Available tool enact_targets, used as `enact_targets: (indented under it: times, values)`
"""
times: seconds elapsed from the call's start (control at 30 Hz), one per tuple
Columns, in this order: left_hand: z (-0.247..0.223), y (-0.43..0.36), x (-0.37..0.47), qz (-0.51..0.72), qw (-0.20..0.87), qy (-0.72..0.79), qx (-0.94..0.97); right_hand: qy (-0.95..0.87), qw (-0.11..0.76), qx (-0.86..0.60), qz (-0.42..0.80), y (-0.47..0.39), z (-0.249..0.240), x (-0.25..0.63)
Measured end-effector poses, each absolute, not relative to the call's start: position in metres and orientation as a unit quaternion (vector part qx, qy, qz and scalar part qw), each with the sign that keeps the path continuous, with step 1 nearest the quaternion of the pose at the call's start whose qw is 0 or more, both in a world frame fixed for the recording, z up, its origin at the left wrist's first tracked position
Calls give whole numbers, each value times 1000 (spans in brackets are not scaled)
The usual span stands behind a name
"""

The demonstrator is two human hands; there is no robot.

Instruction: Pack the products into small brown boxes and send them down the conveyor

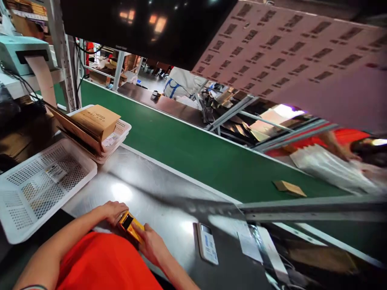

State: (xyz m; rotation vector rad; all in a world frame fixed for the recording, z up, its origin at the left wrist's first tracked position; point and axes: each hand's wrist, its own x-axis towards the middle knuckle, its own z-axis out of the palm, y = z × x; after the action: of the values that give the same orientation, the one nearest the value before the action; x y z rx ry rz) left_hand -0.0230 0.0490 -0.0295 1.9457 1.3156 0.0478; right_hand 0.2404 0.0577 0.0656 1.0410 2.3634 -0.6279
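Close to my body, over the near edge of the metal table (pixel 145 177), I hold a small yellow box-like item (pixel 136 228) with a dark panel on its upper face. My left hand (pixel 114 212) is closed at its left end, fingers curled around the edge. Gripping the other end is my right hand (pixel 151 243), with the thumb lying along the yellow side. What the exact kind of item is, I cannot make out. To the right of my right hand lies a white flat device (pixel 207 243) with a small dark display.
A white basket (pixel 87 171) with a label inside stands left; behind it, another basket (pixel 125 128) bears a brown carton (pixel 96 120). A green conveyor belt (pixel 181 149) crosses behind, carrying a small brown box (pixel 289 188). A monitor (pixel 145 28) hangs overhead. Another person's arm (pixel 335 145) is at right.
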Motion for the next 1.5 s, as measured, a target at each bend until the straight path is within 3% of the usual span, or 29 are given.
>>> enact_targets:
  times: [0.23,0.47,0.63,0.87,1.37,1.5]
  values:
    - [-20,44,-24,-7,335,504,796,848,246,422,-208,44,67,290]
    - [-28,39,25,-29,178,421,889,851,231,429,-199,41,66,282]
    - [-28,41,41,-35,192,419,887,846,212,433,-227,37,74,290]
    - [-17,45,36,-60,254,431,864,820,225,460,-257,24,71,373]
    - [-3,71,36,-101,224,473,846,764,57,550,-334,40,36,323]
    - [30,86,24,-11,200,499,843,720,-16,574,-390,56,50,332]
